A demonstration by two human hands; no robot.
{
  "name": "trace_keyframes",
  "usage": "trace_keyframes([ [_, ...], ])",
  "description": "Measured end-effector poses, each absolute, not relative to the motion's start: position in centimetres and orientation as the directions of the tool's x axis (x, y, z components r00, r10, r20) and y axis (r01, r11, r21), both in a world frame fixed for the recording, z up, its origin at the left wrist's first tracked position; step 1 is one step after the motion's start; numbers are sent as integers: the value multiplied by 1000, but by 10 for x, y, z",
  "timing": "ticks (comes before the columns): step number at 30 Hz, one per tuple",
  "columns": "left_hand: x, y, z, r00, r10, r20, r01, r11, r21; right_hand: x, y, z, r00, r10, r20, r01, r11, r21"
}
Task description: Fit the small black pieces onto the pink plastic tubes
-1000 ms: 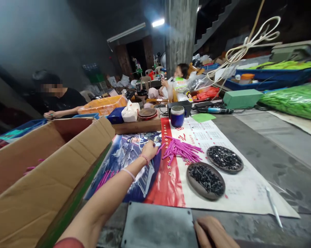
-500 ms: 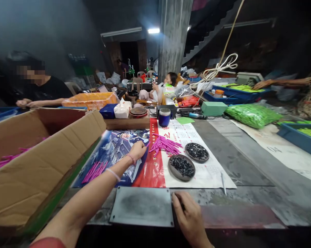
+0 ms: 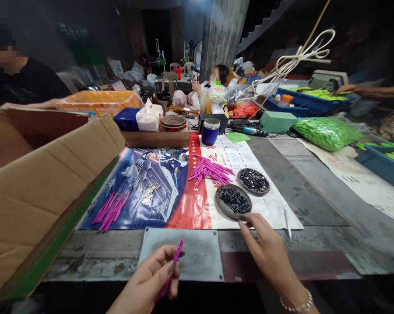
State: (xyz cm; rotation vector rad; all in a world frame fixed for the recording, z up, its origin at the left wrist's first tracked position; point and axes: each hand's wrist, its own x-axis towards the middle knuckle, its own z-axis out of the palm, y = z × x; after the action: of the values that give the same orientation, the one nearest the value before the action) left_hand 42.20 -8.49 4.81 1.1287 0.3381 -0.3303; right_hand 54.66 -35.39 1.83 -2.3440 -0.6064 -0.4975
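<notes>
Left hand (image 3: pixel 152 275): grip closed, thumb and fingers pinching one magenta stick.
Magenta stick (image 3: pixel 178 250): held tilted, its upper end leaning toward 1 o'clock, in front of the metal plate (image 3: pixel 201 249).
Right hand (image 3: pixel 268 246): thumb and forefinger at the 5 o'clock edge of the nearer dish (image 3: pixel 220 208); I cannot tell whether this grip pinches anything.
Black pieces (image 3: pixel 233 200): small and slim, heaped in the nearer dish.
Farther dish (image 3: pixel 267 190): toward 2 o'clock from the nearer one, also filled with dark pieces.
Stick pile (image 3: pixel 213 170): near 1 o'clock from the plate, loosely crossed on the printed sheet (image 3: pixel 193 213).
Smaller stick bunch (image 3: pixel 111 210): at 10 o'clock from the plate.
Silvery bits (image 3: pixel 150 194): a small cluster at 11 o'clock from the plate.
White pen (image 3: pixel 287 222): at 4 o'clock from the nearer dish.
Blue mug (image 3: pixel 210 134): beyond the pile, toward 12 o'clock.
Cardboard box (image 3: pixel 59 170): along the 9-to-10 o'clock side of the surface (image 3: pixel 314 174).
</notes>
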Motion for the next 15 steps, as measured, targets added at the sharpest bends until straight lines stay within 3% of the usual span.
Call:
trace_keyframes([
  [8, 414, -87, 30, 901, -235, -363, 429, 367, 826, 573, -361, 7, 830, 387, 402, 528, -778, -341],
  [15, 413, -90, 34, 867, -266, -422, 498, 408, 765, 569, -371, 15, 813, 478, 333, 573, -758, -310],
])
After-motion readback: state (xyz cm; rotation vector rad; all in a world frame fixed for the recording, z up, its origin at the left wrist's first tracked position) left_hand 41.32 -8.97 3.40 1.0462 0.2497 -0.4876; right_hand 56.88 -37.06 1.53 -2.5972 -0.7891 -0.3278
